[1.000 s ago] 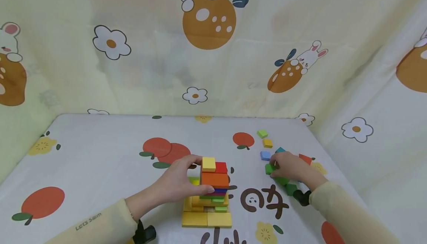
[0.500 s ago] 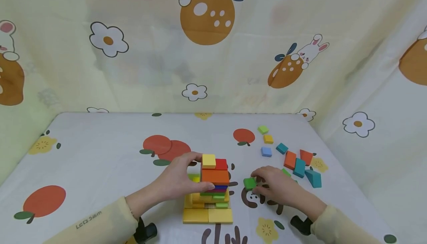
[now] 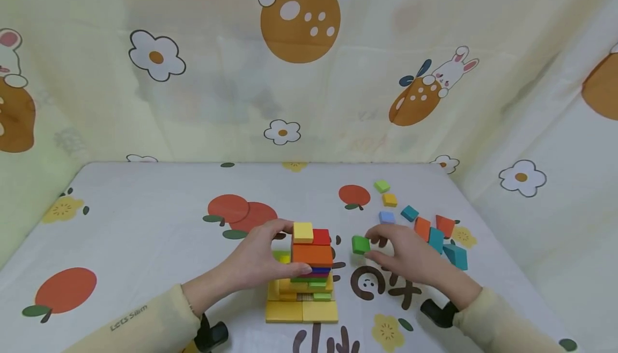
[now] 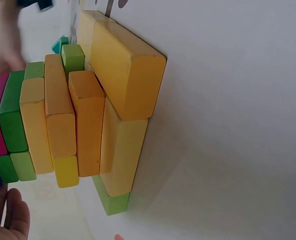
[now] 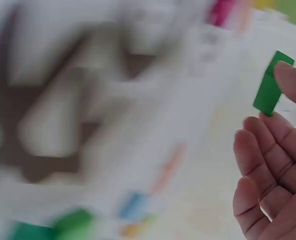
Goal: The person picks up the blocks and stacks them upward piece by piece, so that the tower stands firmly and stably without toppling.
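A tower of coloured blocks [image 3: 311, 255] stands on the table, with wide yellow blocks at its base and orange, red and pale yellow ones on top. My left hand [image 3: 258, 256] holds its upper part from the left, thumb across the front and fingers round behind. In the left wrist view the stacked layers [image 4: 60, 120] appear sideways, fingers [image 4: 13, 215] at the lower left. To the right of the tower, my right hand [image 3: 405, 251] pinches a green block [image 3: 360, 244] between thumb and fingertips, apart from the tower. The right wrist view shows this green block [image 5: 272, 85] against the thumb.
Loose blocks lie at the right: a teal triangle [image 3: 456, 256], an orange triangle [image 3: 444, 226], an orange block [image 3: 422, 228], a blue block [image 3: 387, 217], a yellow block [image 3: 389, 199] and others. A patterned cloth covers the table [image 3: 154, 224]; a curtain [image 3: 212, 101] hangs behind.
My right hand has taken the green block from the loose pile and moved it left, closer to the tower, then slightly upward in view. My left hand keeps its place on the tower.
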`<state>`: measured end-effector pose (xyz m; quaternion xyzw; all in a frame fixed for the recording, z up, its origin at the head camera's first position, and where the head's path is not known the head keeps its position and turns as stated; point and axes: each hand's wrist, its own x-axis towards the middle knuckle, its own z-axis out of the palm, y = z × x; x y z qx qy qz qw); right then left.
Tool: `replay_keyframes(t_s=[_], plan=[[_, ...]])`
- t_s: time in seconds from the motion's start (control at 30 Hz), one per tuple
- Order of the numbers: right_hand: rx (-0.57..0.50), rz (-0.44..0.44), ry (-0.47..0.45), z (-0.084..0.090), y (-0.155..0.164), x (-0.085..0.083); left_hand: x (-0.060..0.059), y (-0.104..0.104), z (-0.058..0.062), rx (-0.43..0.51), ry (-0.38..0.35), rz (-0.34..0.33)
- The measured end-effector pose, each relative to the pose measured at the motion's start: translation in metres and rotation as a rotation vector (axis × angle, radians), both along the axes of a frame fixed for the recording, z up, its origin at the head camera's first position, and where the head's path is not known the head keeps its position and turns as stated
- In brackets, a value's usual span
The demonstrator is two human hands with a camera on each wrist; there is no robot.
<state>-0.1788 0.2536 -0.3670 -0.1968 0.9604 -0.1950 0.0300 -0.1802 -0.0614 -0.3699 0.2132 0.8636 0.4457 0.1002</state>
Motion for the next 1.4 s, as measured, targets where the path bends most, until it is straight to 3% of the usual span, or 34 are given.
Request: replay_keyframes(t_s=[0.13, 0.2, 0.33, 0.53, 1.23, 1.4], plan=[[-0.097, 0.132, 0.176, 0.028, -0.017, -0.004, 0.0, -0.001, 0.001, 0.001, 0.01, -0.004], [-0.112, 0.18, 0.207, 0.038, -0.028, -0.005, 0.0, -0.001, 0.001, 0.007, 0.004, -0.008], [-0.099, 0.212, 0.163, 0.048, -0.047, -0.004, -0.001, -0.001, 0.0, 0.024, -0.009, -0.018], [-0.093, 0.218, 0.087, 0.047, -0.057, -0.005, -0.003, -0.002, 0.0, 0.04, 0.007, -0.045], [-0.103, 0.221, 0.068, 0.047, -0.061, -0.006, -0.002, -0.003, 0.001, 0.044, 0.002, -0.044], [-0.116, 0.189, 0.124, 0.055, -0.05, -0.013, -0.002, -0.003, 0.001, 0.036, -0.002, -0.038]])
